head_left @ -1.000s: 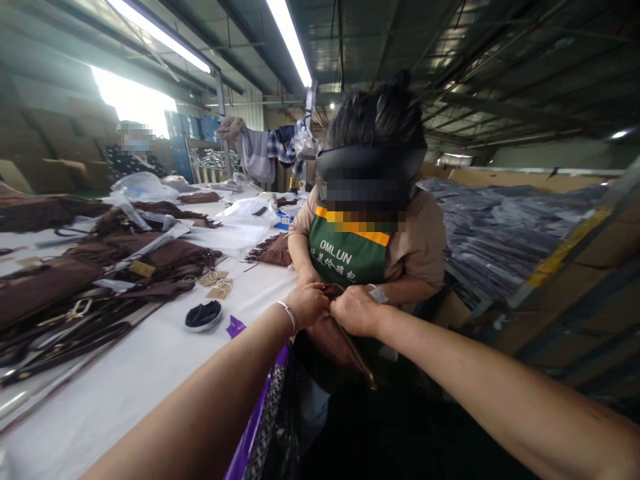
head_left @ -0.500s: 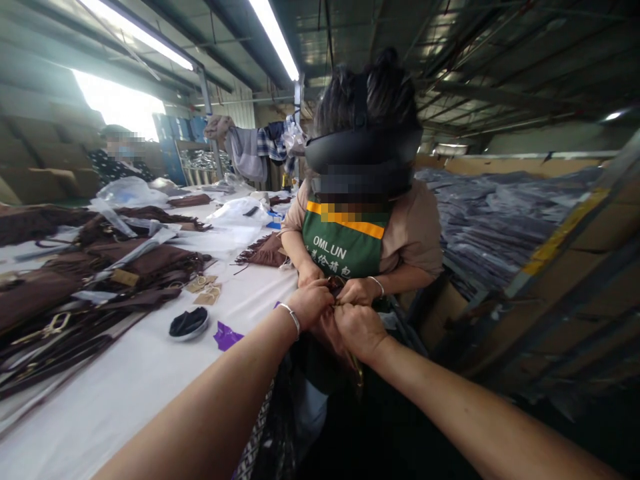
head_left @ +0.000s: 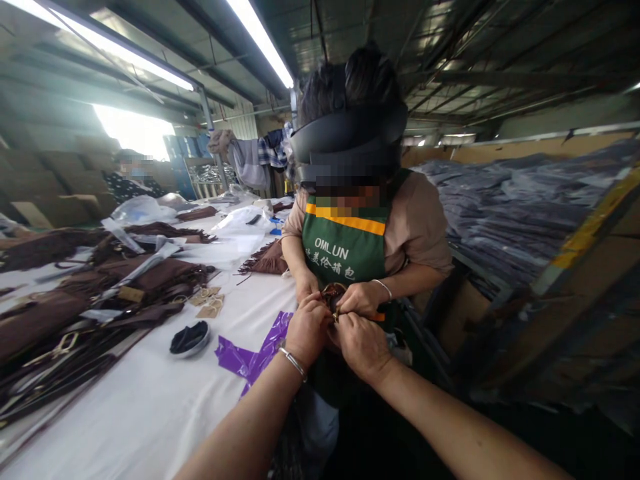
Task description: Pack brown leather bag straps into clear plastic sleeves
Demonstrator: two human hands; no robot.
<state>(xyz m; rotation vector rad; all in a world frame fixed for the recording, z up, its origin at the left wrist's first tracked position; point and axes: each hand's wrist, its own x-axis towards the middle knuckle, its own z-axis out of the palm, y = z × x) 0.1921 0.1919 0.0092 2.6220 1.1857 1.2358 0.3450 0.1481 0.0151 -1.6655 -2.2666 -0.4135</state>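
Note:
A brown, partly shiny item (head_left: 333,292) with gold-coloured metal is held between two people, over the green apron (head_left: 343,250) of a co-worker facing me. My left hand (head_left: 309,328), with a silver bangle on the wrist, is closed on its near left edge. Pressed against the gold metal part on the right side is my right hand (head_left: 363,343), fingers curled in a pinch. The co-worker's hands (head_left: 359,298) grip the far side of the same item, touching close to mine. Fingers hide most of it, so its kind cannot be made out.
On the white table (head_left: 150,393) lie purple plastic film (head_left: 257,357), a small bowl with dark cloth (head_left: 190,339), tan tags (head_left: 209,303) and a heap of brown bags (head_left: 125,283). Wrapped grey goods (head_left: 515,207) are stacked at right. Another person (head_left: 133,177) is at far left.
My hands and the co-worker's hands stay together on the brown item, which is now turned with its shiny part facing up. My view has shifted, and more purple film shows.

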